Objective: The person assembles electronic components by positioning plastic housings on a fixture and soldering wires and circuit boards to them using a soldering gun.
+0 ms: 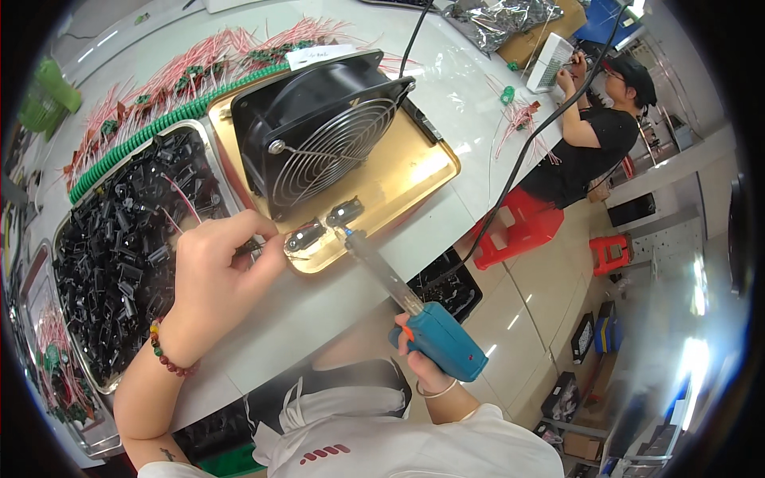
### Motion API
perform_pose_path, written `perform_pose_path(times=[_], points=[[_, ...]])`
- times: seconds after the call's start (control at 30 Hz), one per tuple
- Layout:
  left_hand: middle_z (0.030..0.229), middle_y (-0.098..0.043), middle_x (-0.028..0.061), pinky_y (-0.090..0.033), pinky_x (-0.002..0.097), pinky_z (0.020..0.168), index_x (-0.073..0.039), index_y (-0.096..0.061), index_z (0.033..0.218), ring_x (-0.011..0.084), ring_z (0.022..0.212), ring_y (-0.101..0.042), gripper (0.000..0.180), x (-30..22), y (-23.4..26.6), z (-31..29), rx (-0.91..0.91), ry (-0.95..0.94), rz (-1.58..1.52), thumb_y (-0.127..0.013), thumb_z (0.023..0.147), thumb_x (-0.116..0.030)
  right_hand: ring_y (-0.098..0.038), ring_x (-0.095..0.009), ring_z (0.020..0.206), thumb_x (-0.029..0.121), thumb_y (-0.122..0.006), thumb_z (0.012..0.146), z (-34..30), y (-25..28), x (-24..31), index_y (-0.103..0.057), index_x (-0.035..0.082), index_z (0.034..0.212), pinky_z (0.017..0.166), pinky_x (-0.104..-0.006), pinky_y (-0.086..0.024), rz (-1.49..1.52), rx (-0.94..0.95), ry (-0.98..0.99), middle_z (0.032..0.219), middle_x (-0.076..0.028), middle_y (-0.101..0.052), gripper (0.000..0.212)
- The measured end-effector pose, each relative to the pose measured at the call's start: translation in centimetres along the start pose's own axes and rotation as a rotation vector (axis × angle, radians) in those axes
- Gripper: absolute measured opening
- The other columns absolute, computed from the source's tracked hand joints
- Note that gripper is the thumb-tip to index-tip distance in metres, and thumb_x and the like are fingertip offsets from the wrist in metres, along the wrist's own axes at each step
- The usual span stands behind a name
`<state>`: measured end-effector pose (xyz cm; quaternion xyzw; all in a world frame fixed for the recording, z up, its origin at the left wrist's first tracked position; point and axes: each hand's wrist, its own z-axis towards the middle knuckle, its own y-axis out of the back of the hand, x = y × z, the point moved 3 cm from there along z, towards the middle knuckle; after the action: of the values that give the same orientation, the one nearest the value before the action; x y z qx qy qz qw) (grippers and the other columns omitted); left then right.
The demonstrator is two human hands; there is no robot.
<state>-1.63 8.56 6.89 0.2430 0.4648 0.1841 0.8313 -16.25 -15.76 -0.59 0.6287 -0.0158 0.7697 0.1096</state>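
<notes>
Toward the near end of a golden tray [418, 167], two black casings [346, 210] lie before a fan [319, 131]. Left hand [225, 259] reaches the left casing, grip unclear; right hand [424, 370] grips a teal soldering gun [450, 342]. Soldering seems underway, calling next for a steady tip.

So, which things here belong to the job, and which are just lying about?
Likely in use:
teal gun-shaped tool in the right hand
small black plastic part by the left hand
gold metal tray beneath
black fan with silver wire grille

Likely just lying about:
white paper slip
crumpled silver plastic bags
red plastic stool
</notes>
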Motion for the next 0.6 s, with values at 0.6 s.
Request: perform_pose_path(times=[0.6], points=[[0.066, -0.050, 0.0060, -0.042, 0.0314, 0.059, -0.005, -0.064, 0.083, 0.0229, 0.064, -0.053, 0.018, -2.6, 2.0, 0.2, -0.215, -0.353, 0.305, -0.075, 0.070, -0.007, -0.054, -0.016, 0.062, 0.031, -0.068, 0.078, 0.5, 0.3, 0.3, -0.051, -0.003, 0.118, 0.055, -0.0272, -0.041, 0.173, -0.054, 0.022, 0.110, -0.018, -0.055, 0.056]])
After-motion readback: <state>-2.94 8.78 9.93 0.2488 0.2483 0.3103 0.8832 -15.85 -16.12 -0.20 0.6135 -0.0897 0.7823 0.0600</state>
